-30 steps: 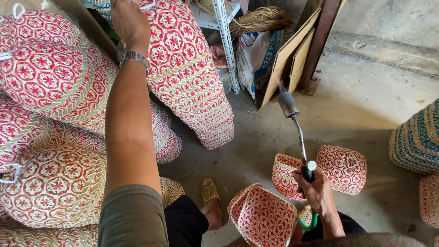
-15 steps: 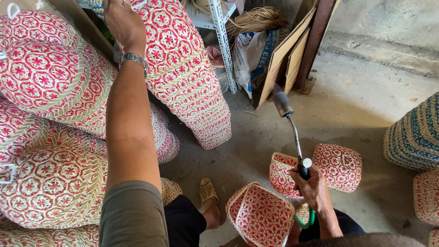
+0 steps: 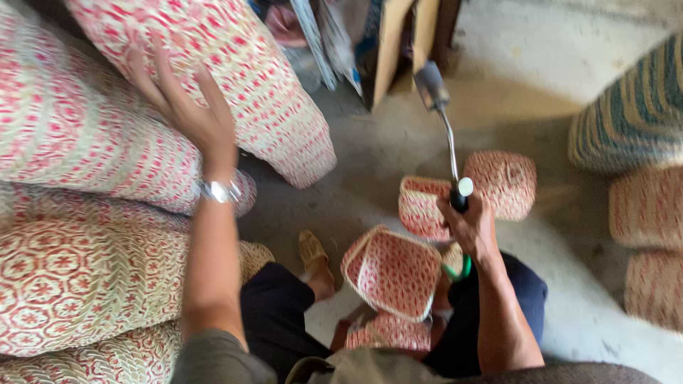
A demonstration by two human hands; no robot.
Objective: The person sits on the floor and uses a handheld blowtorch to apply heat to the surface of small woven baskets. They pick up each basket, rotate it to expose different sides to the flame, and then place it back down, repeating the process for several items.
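My left hand (image 3: pixel 186 107) is raised with fingers spread, pressed against a tall red-and-white woven basket (image 3: pixel 235 78) that leans on the stack at the left. A watch sits on that wrist. My right hand (image 3: pixel 468 226) is closed around the handle of a gas torch (image 3: pixel 445 121), whose metal tube points up and away over the floor. A small red-and-white woven basket (image 3: pixel 395 274) rests tilted on my lap just left of that hand.
Large red-and-white woven baskets (image 3: pixel 78 270) are stacked at the left. Two small baskets (image 3: pixel 501 181) lie on the concrete floor ahead. A blue-green striped basket (image 3: pixel 637 114) and more red ones (image 3: pixel 651 206) stand at the right. Boards lean at the back (image 3: pixel 398 43).
The view has dropped and closed in. My left hand has come down along the tall leaning basket. My right hand still holds the torch, now tilted slightly more upright.
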